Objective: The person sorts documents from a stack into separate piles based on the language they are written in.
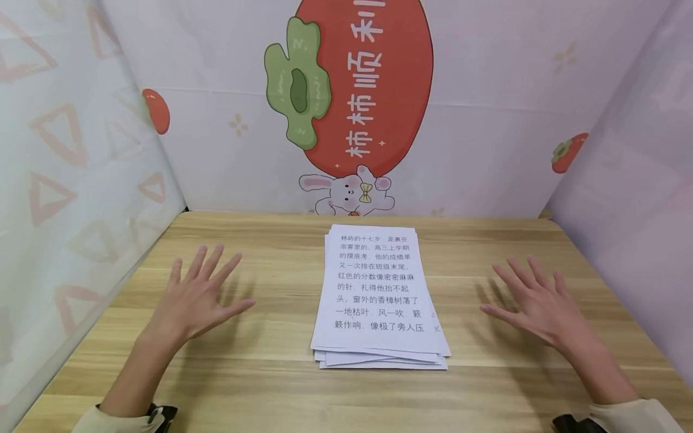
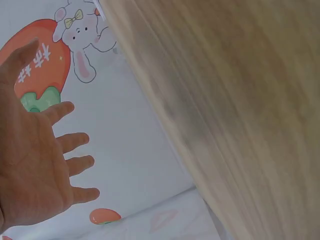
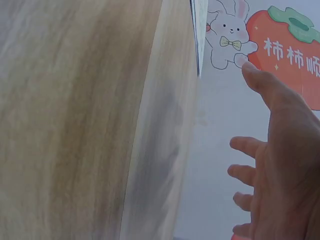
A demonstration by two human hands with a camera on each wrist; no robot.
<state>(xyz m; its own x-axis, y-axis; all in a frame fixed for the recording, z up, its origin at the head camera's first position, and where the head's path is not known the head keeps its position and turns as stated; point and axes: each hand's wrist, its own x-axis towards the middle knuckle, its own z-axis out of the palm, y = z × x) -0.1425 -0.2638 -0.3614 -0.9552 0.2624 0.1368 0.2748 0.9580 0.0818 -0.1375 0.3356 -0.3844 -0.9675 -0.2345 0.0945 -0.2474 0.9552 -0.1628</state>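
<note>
A loosely squared stack of printed paper sheets (image 1: 373, 288) lies in the middle of the wooden table, its lower edges fanned out a little. Large Chinese characters cover the top sheet. To the left of the stack is my left hand (image 1: 196, 297), fingers spread and palm down, casting a shadow on the wood. My right hand (image 1: 541, 307) mirrors it on the other side, also spread and apart from the paper. Both wrist views show the palms bare, the left hand (image 2: 37, 165) and the right hand (image 3: 285, 165) holding nothing.
The wooden table (image 1: 260, 397) reaches back to a white cloth backdrop (image 1: 216, 162) printed with a large red persimmon (image 1: 400, 78) and a white rabbit (image 1: 346, 193). Cloth side walls stand at the left (image 1: 108, 198) and right (image 1: 639, 180).
</note>
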